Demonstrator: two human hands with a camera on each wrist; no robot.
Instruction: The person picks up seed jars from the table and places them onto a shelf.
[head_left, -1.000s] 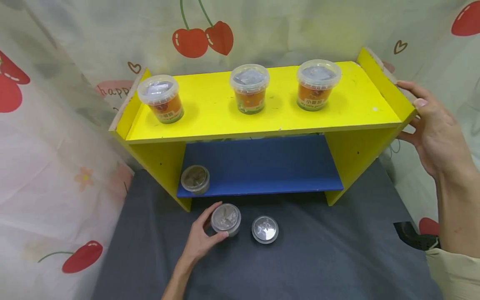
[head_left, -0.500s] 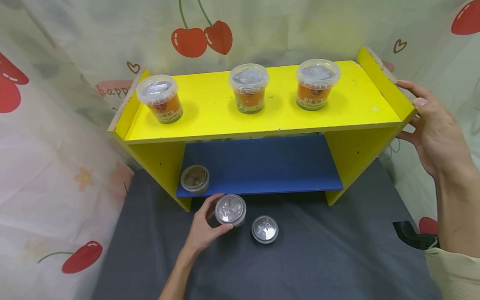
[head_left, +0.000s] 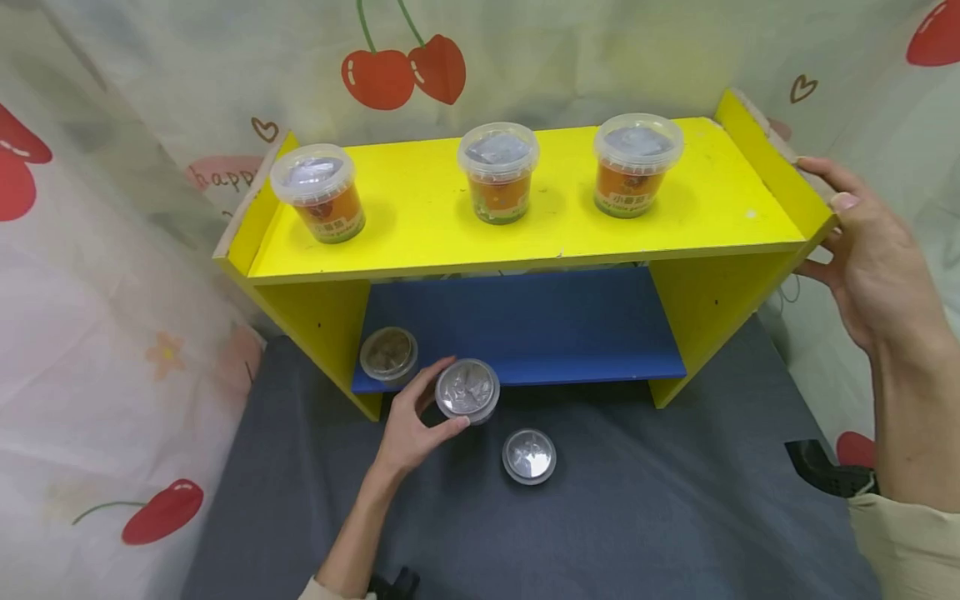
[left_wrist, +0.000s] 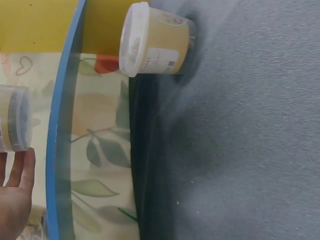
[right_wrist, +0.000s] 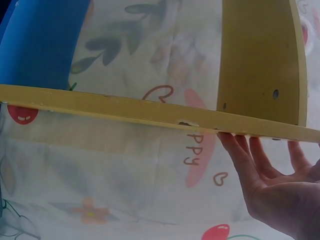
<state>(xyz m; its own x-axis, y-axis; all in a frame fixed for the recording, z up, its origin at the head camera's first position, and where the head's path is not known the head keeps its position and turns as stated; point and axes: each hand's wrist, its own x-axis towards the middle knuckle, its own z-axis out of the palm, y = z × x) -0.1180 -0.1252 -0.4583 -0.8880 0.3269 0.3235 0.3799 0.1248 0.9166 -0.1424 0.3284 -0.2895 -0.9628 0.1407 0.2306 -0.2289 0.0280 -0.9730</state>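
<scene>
My left hand (head_left: pixel 411 423) holds a clear plastic cup with a silver-covered lid (head_left: pixel 467 390), fingers and thumb around its side. In the left wrist view the fingers lie against the cup (left_wrist: pixel 14 119) beside the edge of the blue shelf board (left_wrist: pixel 59 120). The cup is raised in front of the lower board of a yellow and blue shelf unit (head_left: pixel 420 250). My right hand (head_left: pixel 885 258) rests at the unit's right end. In the right wrist view its fingertips touch the outer face of the yellow side panel (right_wrist: pixel 165 116).
Three lidded cups, left (head_left: pixel 321 196), middle (head_left: pixel 500 175) and right (head_left: pixel 636 167), stand on the yellow top. Another cup (head_left: pixel 389 354) sits at the blue board's left end. One more cup (head_left: pixel 529 457) stands on the grey cloth (head_left: pixel 637 500) in front.
My left hand has lifted the cup and moved it forward and slightly right, toward the blue board. The right hand keeps its place on the panel.
</scene>
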